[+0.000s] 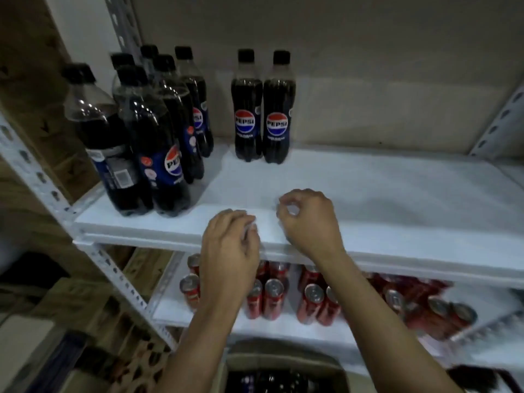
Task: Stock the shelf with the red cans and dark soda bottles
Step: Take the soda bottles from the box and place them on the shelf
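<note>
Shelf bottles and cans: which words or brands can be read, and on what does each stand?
"PEPSI": logo on the two back bottles.
"PEPSI", partly turned away: front left bottle.
Small print under the logos: too blurred to read.
Barcode label on the leftmost bottle: unreadable.
Red cans: no readable text.

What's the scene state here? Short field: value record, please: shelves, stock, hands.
upper shelf: white, holds the dark soda bottles
bottle cluster: six upright at left end
bottle pair: two upright at the back, labels facing out
lower shelf: red cans standing in groups
left hand: at upper shelf's front edge, fingers curled; hold unclear
right hand: over the upper shelf, fingers curled; hold unclear
cardboard box: below, dark contents, blurred
</note>
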